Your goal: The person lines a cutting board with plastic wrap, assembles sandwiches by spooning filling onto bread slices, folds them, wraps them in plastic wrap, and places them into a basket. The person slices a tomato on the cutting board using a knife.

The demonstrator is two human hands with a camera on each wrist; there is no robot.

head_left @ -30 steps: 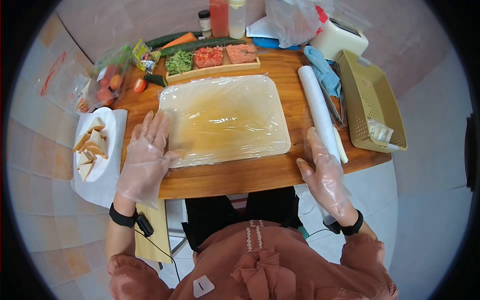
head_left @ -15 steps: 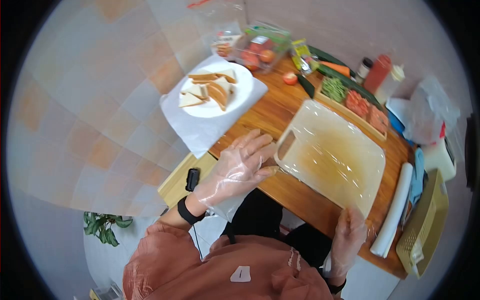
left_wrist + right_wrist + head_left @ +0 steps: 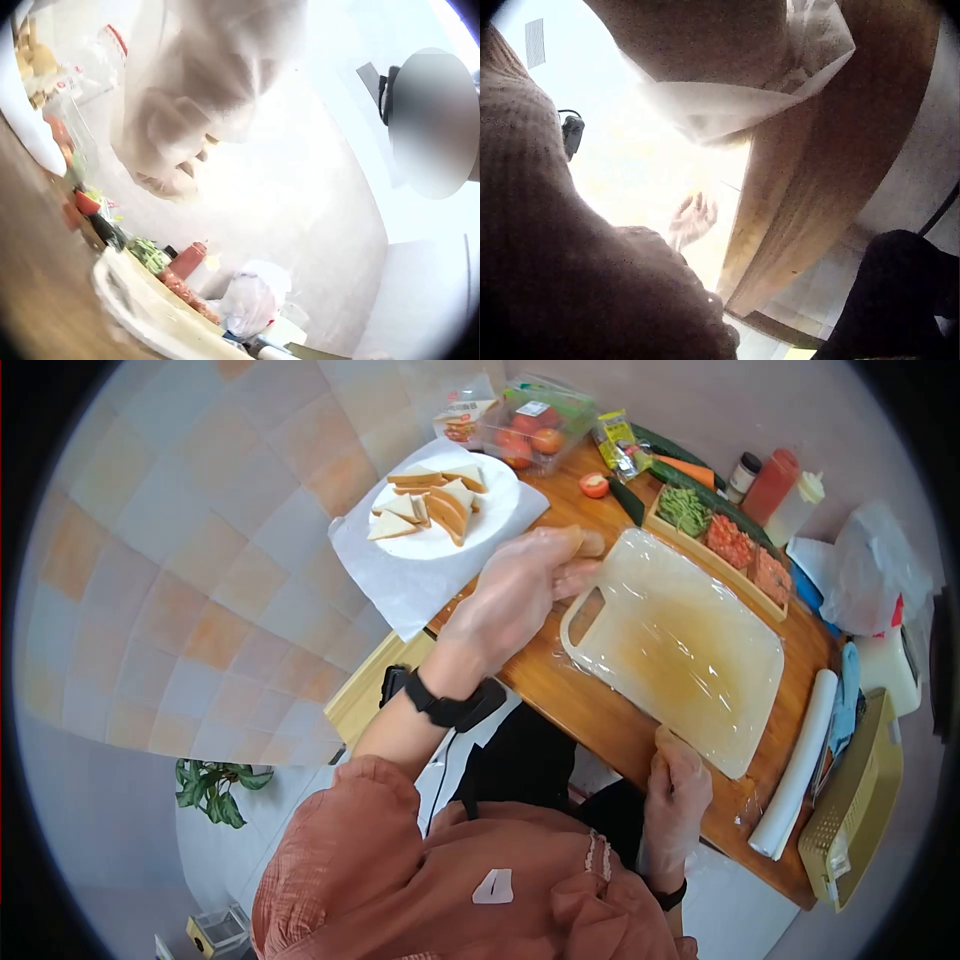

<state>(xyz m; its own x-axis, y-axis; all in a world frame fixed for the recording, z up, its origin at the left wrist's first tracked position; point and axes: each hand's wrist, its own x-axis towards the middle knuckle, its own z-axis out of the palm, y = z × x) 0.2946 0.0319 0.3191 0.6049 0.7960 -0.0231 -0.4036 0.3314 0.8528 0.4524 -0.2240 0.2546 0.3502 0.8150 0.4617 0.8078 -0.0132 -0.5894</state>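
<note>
My left hand (image 3: pixel 530 585), in a clear plastic glove, is raised between the plate of sandwich triangles (image 3: pixel 450 510) and the handle end of a cutting board (image 3: pixel 690 660). Its fingers curl loosely around nothing, as the left wrist view shows of the gloved hand (image 3: pixel 202 82). Cling film covers the board, with a yellowish tint under its middle. My right hand (image 3: pixel 678 790), also gloved, hovers by the board's near edge with its fingers loosely bent and nothing visible in them. In the right wrist view, the loose cuff of its glove (image 3: pixel 727 105) fills the top.
Behind the board stands a wooden tray (image 3: pixel 720 565) of chopped vegetables and pink meat. A roll of film (image 3: pixel 795 765) and an olive basket (image 3: pixel 855 800) lie to the right. Tomatoes in a clear box (image 3: pixel 535 435), bottles (image 3: pixel 770 485) and a cucumber (image 3: pixel 627 500) line the back.
The head view has swung left. My left hand has risen and turned over beside the board. My right hand has left the film roll for the board's near edge.
</note>
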